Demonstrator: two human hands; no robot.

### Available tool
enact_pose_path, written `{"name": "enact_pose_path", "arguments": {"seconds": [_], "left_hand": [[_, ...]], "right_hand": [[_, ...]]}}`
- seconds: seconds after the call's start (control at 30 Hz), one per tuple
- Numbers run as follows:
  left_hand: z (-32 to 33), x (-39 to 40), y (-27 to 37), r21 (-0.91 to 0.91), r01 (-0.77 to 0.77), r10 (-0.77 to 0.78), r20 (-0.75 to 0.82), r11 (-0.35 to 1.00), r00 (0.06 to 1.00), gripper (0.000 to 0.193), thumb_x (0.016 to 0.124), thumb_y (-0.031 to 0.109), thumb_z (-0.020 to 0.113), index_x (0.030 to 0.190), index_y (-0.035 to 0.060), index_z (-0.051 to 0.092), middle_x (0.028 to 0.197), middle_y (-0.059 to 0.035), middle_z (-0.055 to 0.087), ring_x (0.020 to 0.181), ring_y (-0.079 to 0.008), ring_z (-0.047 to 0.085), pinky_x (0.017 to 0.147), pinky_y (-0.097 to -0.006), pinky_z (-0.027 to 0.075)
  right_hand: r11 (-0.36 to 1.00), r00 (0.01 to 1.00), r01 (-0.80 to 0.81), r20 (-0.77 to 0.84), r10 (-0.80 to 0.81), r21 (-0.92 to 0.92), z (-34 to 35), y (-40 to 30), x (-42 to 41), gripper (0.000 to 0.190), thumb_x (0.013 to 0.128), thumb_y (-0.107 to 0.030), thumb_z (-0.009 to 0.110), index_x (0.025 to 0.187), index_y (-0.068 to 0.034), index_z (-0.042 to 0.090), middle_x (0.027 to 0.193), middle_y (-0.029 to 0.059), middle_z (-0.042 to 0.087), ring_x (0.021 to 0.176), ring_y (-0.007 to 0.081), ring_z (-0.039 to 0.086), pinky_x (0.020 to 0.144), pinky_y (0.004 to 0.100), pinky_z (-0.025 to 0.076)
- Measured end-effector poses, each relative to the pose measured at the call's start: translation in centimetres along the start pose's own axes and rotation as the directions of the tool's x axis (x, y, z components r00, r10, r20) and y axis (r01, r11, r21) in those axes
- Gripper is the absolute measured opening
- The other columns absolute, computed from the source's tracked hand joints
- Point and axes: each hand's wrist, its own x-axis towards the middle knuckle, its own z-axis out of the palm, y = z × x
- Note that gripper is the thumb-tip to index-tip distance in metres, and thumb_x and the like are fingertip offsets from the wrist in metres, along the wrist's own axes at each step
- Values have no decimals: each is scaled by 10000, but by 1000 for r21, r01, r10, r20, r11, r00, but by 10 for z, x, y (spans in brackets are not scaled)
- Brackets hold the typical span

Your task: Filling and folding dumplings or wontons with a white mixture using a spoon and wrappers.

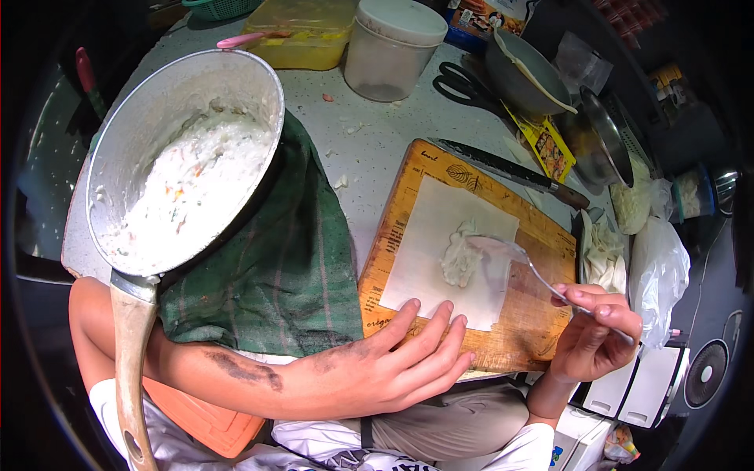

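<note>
My right hand (598, 332) grips the handle of a metal spoon (500, 244), whose bowl touches a dab of creamy white filling (461, 259). That filling lies on a square white wrapper sheet (412, 253) on a wooden cutting board (542, 282). My left hand (412, 368) holds nothing; its spread fingertips rest at the wrapper's near edge. At the left, a saucepan (126, 147) with a long handle holds more white filling (188, 188) with orange and green bits. A green checked cloth (283, 259) lies under and beside the pan.
Along the board's far edge lies a knife (506, 168). Black scissors (462, 85), a lidded plastic jar (383, 59) and a yellow container (300, 44) stand beyond. Bowls (524, 76) and plastic bags (660, 271) crowd the right. A pink-handled utensil (241, 40) touches the pan's far rim.
</note>
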Motion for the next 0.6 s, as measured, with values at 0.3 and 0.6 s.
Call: {"name": "enact_pose_path", "arguments": {"seconds": [0.3, 0.6], "left_hand": [[1, 0, 1, -36, -1, 1, 10, 999, 1000, 520, 1008, 259, 587, 1500, 109, 517, 1422, -139, 634, 1283, -301, 649, 1012, -468, 555], [10, -2, 6, -27, 21, -22, -25, 999, 999, 523, 1012, 259, 581, 1507, 107, 510, 1420, -144, 633, 1276, -309, 648, 1018, -473, 554]], "right_hand": [[987, 987, -60, 155, 37, 148, -15, -2, 2, 185, 1114, -221, 587, 1058, -52, 537, 866, 184, 711, 727, 323, 757, 611, 381, 645], [998, 991, 63, 116, -63, 6, -12, 5, 3, 174, 1100, -216, 607, 1066, -47, 578, 911, 226, 741, 834, 372, 789, 683, 435, 680]]}}
